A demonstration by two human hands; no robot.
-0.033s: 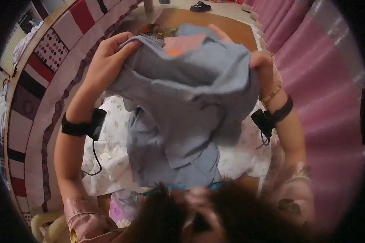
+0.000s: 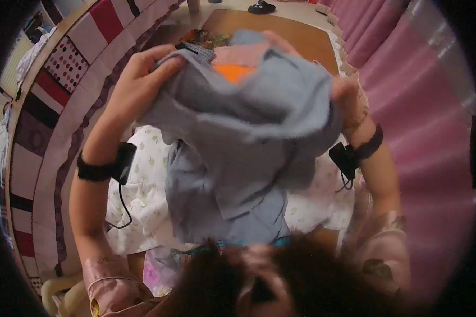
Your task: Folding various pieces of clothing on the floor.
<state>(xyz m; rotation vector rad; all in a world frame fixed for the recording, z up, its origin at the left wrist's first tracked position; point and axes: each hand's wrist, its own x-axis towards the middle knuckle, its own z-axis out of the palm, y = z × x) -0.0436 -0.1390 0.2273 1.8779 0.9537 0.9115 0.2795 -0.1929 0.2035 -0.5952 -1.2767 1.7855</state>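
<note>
A grey-blue garment (image 2: 238, 142) is lifted between my two hands, its upper edge sagging apart in the middle and its lower part hanging in folds. Whether it is a shirt or trousers I cannot tell. At its upper left corner my left hand (image 2: 148, 71) pinches the cloth between thumb and fingers. My right hand (image 2: 346, 98) grips the right side, partly behind the cloth and blurred. Below, more grey-blue cloth (image 2: 195, 206) lies on a white sheet with a green leaf print (image 2: 143, 179). Through the dip in the edge show an orange piece (image 2: 232, 73) and pink cloth (image 2: 240, 54).
A patchwork-patterned panel (image 2: 42, 113) curves along the left, and a pink curtain (image 2: 418, 132) hangs at the right. Beyond the garment lie a brown board (image 2: 296, 37) and patterned cloth (image 2: 206, 38). A dark shoe (image 2: 262, 7) rests on the far floor. Both forearms carry strapped black devices (image 2: 124, 162).
The garment's upper edge has dipped and spread, so more of the orange piece shows. My right hand has shifted slightly right, and my left forearm slightly left.
</note>
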